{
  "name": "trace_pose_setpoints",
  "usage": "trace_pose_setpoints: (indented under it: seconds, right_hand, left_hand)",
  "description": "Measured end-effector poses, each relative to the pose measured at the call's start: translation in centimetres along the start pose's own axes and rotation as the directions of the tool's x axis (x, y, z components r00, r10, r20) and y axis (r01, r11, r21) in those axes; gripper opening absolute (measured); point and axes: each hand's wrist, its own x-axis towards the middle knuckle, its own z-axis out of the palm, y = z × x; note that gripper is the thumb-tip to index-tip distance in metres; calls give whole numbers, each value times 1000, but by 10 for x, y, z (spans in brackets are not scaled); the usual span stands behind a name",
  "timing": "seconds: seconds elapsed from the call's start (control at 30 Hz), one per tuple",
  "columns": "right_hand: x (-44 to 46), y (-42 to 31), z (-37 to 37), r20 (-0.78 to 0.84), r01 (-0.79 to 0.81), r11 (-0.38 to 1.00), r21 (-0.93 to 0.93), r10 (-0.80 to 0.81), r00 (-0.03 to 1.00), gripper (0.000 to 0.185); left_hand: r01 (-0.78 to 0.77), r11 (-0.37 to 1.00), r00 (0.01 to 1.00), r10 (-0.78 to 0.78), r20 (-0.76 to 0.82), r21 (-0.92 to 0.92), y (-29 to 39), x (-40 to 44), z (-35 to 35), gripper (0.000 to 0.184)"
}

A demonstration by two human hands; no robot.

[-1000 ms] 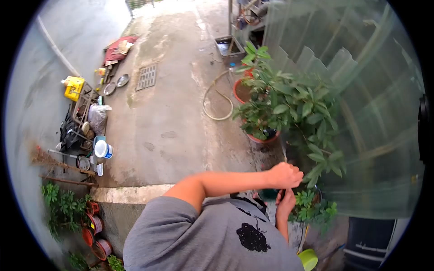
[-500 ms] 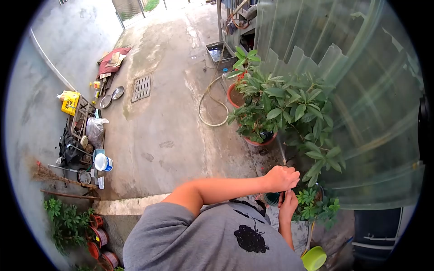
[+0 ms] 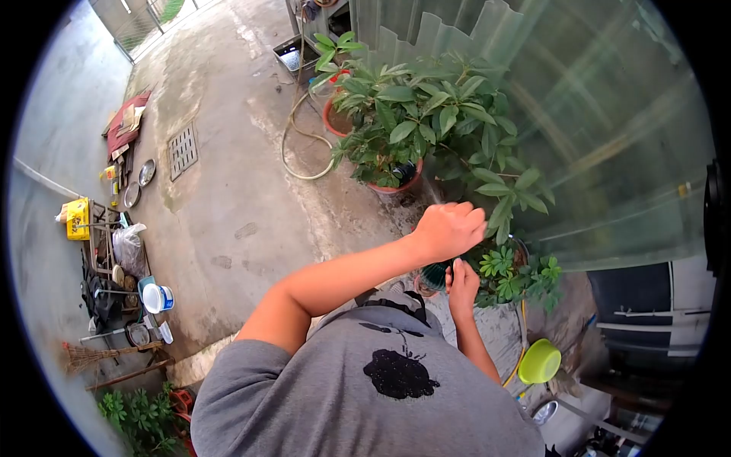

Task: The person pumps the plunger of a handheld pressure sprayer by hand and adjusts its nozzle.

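From here I judge the work in hand to be partway through, with both hands occupied at the plants right of the frame's centre. I see the left hand (image 3: 449,231) curled closed like a fist, just beside the low-hanging leaves of the large leafy plant (image 3: 442,107); whatever may be inside the curled fingers is hidden from me. The right hand (image 3: 461,288) sits just below it in the frame, its fingers bent close together, but I cannot tell whether they grip anything. A dark green object (image 3: 432,278) shows directly left of the right hand, mostly covered, and the small bushy plant (image 3: 502,266) is to its right. As for what is done, the large plant stands upright with full foliage, above and behind a terracotta pot (image 3: 400,186) in the upper middle, and I make out no finished result that I could point to. What is left I cannot measure, since the fist hides its contents. Further off, the pale hose (image 3: 304,177) lies looped on the floor at upper centre, and a lime-green basin (image 3: 541,360) is at lower right.
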Motion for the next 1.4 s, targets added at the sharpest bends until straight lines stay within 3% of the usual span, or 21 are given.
trace_pose_setpoints:
  seconds: [0.13,0.3,0.5,0.6,0.8,0.9,0.97,1.17,1.23,1.3,1.4]
  right_hand:
    - [-17,-22,1,-6,41,999,-29,-41,999,42]
    - [-25,-13,6,-17,0,1000,15,0,1000,43]
    - [-25,9,10,-18,-23,1000,13,24,1000,45]
    - [-27,-3,10,-54,68,994,-81,-72,996,43]
    - [-28,-10,9,-105,164,953,-255,-196,975,38]
    - [-29,0,16,-114,189,967,-169,-210,971,37]
    - [-29,-13,16,-92,183,957,-227,-208,974,37]
    - [-36,-19,16,-30,85,987,-134,-89,996,42]
    - [-34,-9,17,-49,173,963,-209,-187,981,43]
    - [-35,-8,12,-41,131,964,-230,-144,989,41]
    - [-34,3,16,-102,262,933,-248,-294,951,36]
  left_hand:
    - [45,999,989,-42,145,-15,-2,-46,18,21]
    - [-15,999,986,20,164,-32,0,-47,20,21]
    - [-92,996,996,92,8,0,22,28,-38,22]
    - [-78,995,995,74,-70,-66,22,30,-41,19]
    - [-10,1000,998,11,54,-29,17,-16,-18,21]
    - [12,1000,984,-16,179,24,12,-48,0,21]
    - [45,996,987,-55,153,72,11,-54,6,20]
    - [-129,991,973,131,188,-23,11,-24,-12,21]
    - [-106,993,989,111,101,-57,21,6,-35,15]
    - [-90,992,993,96,71,-86,29,24,-54,15]
    - [-71,996,993,77,90,-62,23,14,-46,18]
